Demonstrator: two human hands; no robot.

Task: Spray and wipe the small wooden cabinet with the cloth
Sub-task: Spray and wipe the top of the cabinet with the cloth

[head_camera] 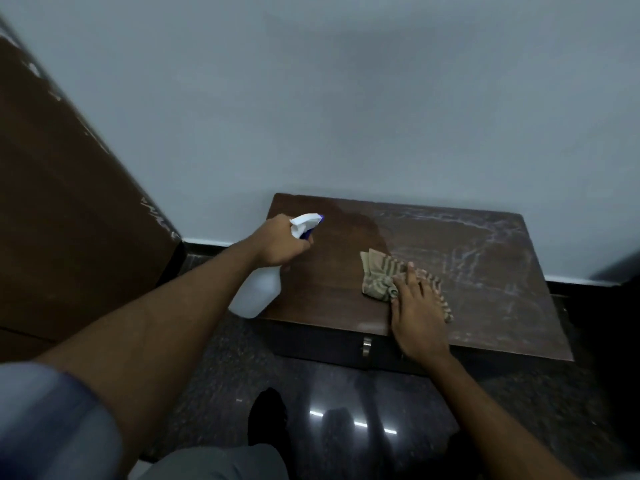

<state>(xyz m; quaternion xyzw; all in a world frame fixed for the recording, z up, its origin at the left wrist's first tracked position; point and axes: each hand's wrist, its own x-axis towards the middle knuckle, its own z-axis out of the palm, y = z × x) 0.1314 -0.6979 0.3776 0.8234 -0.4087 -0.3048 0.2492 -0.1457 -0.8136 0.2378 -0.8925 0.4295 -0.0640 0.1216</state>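
Observation:
A small dark wooden cabinet stands against the pale wall; its top shows whitish smears on the right half. My left hand grips the neck of a white spray bottle with a white and blue nozzle, held over the cabinet's left edge and aimed across the top. My right hand lies flat on a beige striped cloth, pressing it onto the cabinet top near the front middle. A metal handle shows on the cabinet's front.
A brown wooden door or panel leans in at the left. The floor is dark, glossy stone with light reflections. My dark shoe is planted in front of the cabinet. A dark object sits at the right edge.

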